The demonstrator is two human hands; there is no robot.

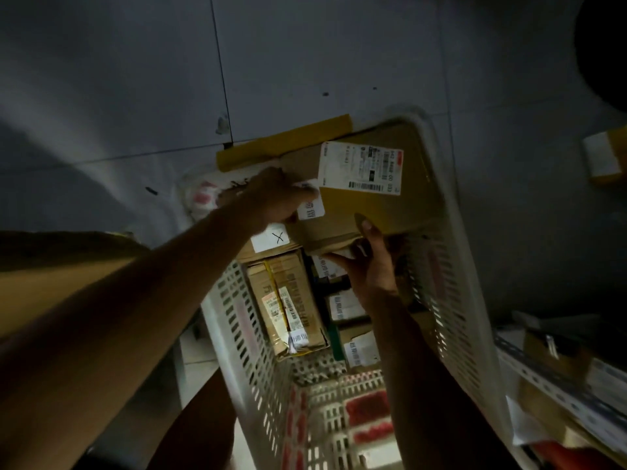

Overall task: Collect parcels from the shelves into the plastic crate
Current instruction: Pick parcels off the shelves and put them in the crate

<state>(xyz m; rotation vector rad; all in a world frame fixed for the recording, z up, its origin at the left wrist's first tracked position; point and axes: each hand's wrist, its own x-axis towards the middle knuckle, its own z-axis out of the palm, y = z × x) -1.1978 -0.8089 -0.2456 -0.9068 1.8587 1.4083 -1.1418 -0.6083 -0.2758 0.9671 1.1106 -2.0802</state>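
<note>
A white perforated plastic crate (451, 300) stands on the floor below me, holding several cardboard parcels. A large flat brown parcel (390, 212) with a white shipping label lies across the crate's far end. My left hand (276, 198) grips its left edge from above. My right hand (369, 259) holds its near edge, thumb up on the top face and fingers underneath. Beneath it, a taped brown box (288, 300) lies along the crate's left wall, and smaller labelled parcels (356, 344) sit beside it.
Grey floor tiles (305, 62) spread beyond the crate. A metal shelf (556, 378) with parcels runs along the right edge. A big cardboard box (51, 266) stands at the left. Another small labelled parcel (607, 157) lies on the floor at the far right.
</note>
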